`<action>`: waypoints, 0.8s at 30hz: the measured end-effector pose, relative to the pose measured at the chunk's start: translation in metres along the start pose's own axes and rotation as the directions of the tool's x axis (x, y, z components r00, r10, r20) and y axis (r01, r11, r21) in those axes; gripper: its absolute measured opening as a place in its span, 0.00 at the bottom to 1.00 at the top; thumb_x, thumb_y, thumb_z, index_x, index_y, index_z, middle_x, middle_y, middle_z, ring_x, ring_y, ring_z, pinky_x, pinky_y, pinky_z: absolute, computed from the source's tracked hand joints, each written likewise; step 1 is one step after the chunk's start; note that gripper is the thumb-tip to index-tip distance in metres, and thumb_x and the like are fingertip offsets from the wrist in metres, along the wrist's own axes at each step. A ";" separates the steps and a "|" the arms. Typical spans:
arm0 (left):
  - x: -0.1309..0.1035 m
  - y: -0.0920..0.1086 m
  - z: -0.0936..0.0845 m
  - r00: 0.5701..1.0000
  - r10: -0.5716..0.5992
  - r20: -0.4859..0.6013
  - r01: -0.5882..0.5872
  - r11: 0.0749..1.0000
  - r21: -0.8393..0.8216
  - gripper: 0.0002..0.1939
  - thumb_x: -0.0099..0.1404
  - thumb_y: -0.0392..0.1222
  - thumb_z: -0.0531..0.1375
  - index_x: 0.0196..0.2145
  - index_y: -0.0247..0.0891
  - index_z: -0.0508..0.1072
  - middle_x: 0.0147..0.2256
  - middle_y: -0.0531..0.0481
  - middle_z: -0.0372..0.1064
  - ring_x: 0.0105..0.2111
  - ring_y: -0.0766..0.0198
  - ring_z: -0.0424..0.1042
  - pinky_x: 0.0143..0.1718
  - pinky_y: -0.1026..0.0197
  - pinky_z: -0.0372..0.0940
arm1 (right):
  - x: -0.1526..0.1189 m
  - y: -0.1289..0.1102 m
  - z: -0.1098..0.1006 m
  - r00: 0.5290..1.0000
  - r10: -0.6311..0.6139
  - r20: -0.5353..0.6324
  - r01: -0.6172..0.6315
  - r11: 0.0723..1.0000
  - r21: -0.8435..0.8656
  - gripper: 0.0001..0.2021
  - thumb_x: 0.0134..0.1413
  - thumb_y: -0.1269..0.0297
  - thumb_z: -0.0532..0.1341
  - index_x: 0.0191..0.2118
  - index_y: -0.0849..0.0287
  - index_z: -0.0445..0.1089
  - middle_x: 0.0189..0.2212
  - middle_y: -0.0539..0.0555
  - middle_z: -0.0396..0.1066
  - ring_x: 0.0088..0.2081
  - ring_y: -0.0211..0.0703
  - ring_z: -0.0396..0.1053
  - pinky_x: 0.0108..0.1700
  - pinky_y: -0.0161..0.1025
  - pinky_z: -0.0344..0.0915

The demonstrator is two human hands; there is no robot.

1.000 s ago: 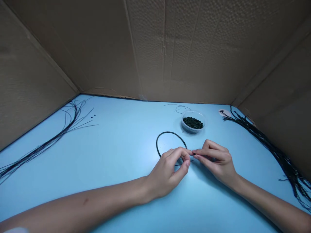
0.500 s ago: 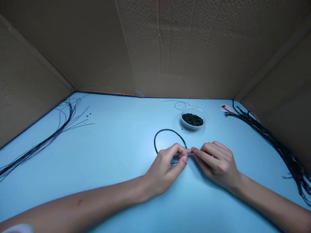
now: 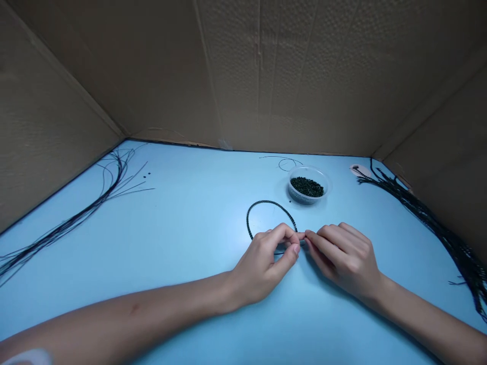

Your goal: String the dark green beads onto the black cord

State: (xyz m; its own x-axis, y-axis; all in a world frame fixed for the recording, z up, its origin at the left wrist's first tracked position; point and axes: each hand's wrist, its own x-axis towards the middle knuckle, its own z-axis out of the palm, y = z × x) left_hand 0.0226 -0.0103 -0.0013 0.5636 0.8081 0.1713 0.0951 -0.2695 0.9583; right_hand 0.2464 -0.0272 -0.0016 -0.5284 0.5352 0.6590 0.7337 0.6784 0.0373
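Note:
A loop of dark beads strung on a cord (image 3: 271, 202) lies on the pale blue table, its near side running under my fingers. My left hand (image 3: 266, 261) pinches the cord at the loop's right end, thumb and fingertips together. Close against it, my right hand (image 3: 344, 256) has its thumb and index finger closed at the same spot, on the cord's end; the tip itself is too small to make out. Just beyond the hands stands a round clear plastic tub (image 3: 292, 194) holding many small dark green beads (image 3: 307, 186).
Loose dark cords (image 3: 95, 203) lie in a bundle along the left side, with two stray beads near them. At right is a thick bunch of beaded strands (image 3: 429, 215) beside a round white label (image 3: 359, 170). Cardboard walls (image 3: 247, 101) enclose the table. A thin curled cord (image 3: 287, 163) lies behind the tub.
The whole scene has shifted slightly to the right in view as the camera turned. Both hands keep nearly the same pinch at the loop's right end.

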 end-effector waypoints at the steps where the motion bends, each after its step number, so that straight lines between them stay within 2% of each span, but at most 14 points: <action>1: 0.000 0.000 0.000 1.000 0.000 0.003 0.000 1.000 -0.005 0.08 0.79 0.43 0.55 0.39 0.39 0.68 0.37 0.46 0.76 0.46 0.54 0.79 0.51 0.53 0.71 | -0.001 0.001 0.000 1.000 0.017 0.005 -0.017 0.999 0.027 0.04 0.65 0.76 0.67 0.39 0.61 0.75 0.25 0.52 0.71 0.26 0.41 0.60 0.30 0.44 0.53; 5: 0.000 0.000 0.000 1.000 0.004 0.001 -0.004 0.999 -0.037 0.08 0.79 0.43 0.55 0.39 0.39 0.68 0.35 0.47 0.75 0.43 0.56 0.77 0.48 0.55 0.70 | -0.005 0.004 -0.002 0.996 0.080 0.050 -0.085 0.989 0.124 0.06 0.65 0.78 0.65 0.42 0.60 0.75 0.31 0.55 0.73 0.28 0.41 0.62 0.32 0.42 0.56; 7: 0.000 0.001 0.000 1.000 0.015 -0.013 -0.016 0.999 -0.051 0.08 0.78 0.42 0.55 0.39 0.39 0.69 0.35 0.48 0.75 0.43 0.57 0.77 0.48 0.56 0.70 | -0.006 0.003 -0.002 0.983 0.156 0.095 -0.177 0.947 0.270 0.07 0.67 0.78 0.63 0.43 0.59 0.74 0.33 0.54 0.72 0.30 0.42 0.64 0.33 0.41 0.58; 8: 0.000 0.001 0.000 1.000 0.019 -0.018 -0.020 0.999 -0.051 0.07 0.78 0.41 0.55 0.39 0.39 0.69 0.36 0.48 0.75 0.43 0.57 0.76 0.47 0.56 0.69 | -0.006 0.003 -0.001 0.965 0.221 0.141 -0.259 0.886 0.385 0.06 0.68 0.76 0.62 0.43 0.58 0.74 0.33 0.54 0.71 0.31 0.42 0.66 0.34 0.41 0.60; 9: 0.000 0.002 0.000 1.000 0.020 -0.019 -0.021 0.999 -0.042 0.07 0.77 0.40 0.55 0.39 0.39 0.69 0.36 0.48 0.75 0.42 0.58 0.76 0.47 0.57 0.69 | -0.006 0.002 -0.001 0.933 0.295 0.209 -0.361 0.782 0.508 0.05 0.70 0.74 0.62 0.42 0.58 0.74 0.33 0.53 0.70 0.31 0.42 0.67 0.34 0.40 0.61; 10: 0.000 0.002 0.001 1.000 0.018 -0.017 -0.018 1.000 -0.025 0.06 0.77 0.40 0.56 0.39 0.39 0.69 0.35 0.49 0.75 0.40 0.59 0.75 0.45 0.57 0.68 | -0.006 0.001 -0.001 0.886 0.360 0.293 -0.463 0.640 0.614 0.05 0.71 0.71 0.61 0.41 0.57 0.73 0.33 0.52 0.69 0.31 0.41 0.67 0.33 0.39 0.62; 12: 0.000 0.002 0.001 1.000 0.011 -0.011 -0.011 1.000 0.026 0.05 0.75 0.38 0.56 0.38 0.39 0.69 0.35 0.50 0.75 0.37 0.60 0.73 0.42 0.58 0.66 | -0.006 0.000 0.000 0.781 0.422 0.460 -0.606 0.339 0.719 0.06 0.73 0.65 0.62 0.40 0.55 0.73 0.34 0.51 0.66 0.29 0.39 0.65 0.31 0.38 0.62; 13: 0.000 0.001 0.001 1.000 0.010 -0.011 -0.009 0.999 0.050 0.05 0.75 0.38 0.57 0.38 0.39 0.69 0.34 0.51 0.74 0.35 0.61 0.72 0.41 0.58 0.65 | -0.007 0.000 0.000 0.743 0.426 0.516 -0.641 0.231 0.732 0.06 0.73 0.63 0.63 0.40 0.55 0.74 0.34 0.50 0.66 0.29 0.38 0.64 0.31 0.38 0.62; 15: 0.000 0.000 0.001 1.000 0.009 -0.015 -0.008 0.997 0.080 0.05 0.74 0.37 0.57 0.37 0.39 0.69 0.34 0.52 0.74 0.34 0.62 0.71 0.40 0.58 0.64 | -0.008 0.000 0.001 0.710 0.415 0.569 -0.662 0.118 0.741 0.06 0.72 0.60 0.64 0.40 0.54 0.74 0.35 0.50 0.65 0.29 0.37 0.64 0.31 0.37 0.62; 18: 0.000 -0.001 0.002 1.000 0.002 -0.016 -0.001 0.995 0.095 0.04 0.73 0.37 0.57 0.37 0.40 0.69 0.34 0.53 0.74 0.34 0.63 0.71 0.41 0.58 0.63 | -0.010 0.001 0.002 0.702 0.403 0.587 -0.666 0.080 0.742 0.07 0.71 0.59 0.65 0.40 0.55 0.75 0.35 0.50 0.64 0.30 0.37 0.63 0.32 0.37 0.61; 24: 0.000 -0.001 0.002 1.000 0.014 -0.004 -0.013 0.995 0.097 0.04 0.73 0.38 0.57 0.37 0.40 0.69 0.35 0.54 0.76 0.35 0.63 0.72 0.42 0.58 0.62 | -0.010 0.002 0.002 0.698 0.402 0.593 -0.671 0.077 0.737 0.07 0.71 0.60 0.65 0.40 0.55 0.75 0.35 0.51 0.64 0.30 0.38 0.63 0.32 0.38 0.60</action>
State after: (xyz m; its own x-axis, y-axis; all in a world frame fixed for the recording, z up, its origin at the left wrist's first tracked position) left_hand 0.0247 -0.0110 -0.0032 0.5619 0.8062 0.1852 0.1665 -0.3296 0.9293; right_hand 0.2528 -0.0304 -0.0098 -0.3274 0.9444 0.0293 0.0958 0.0640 -0.9933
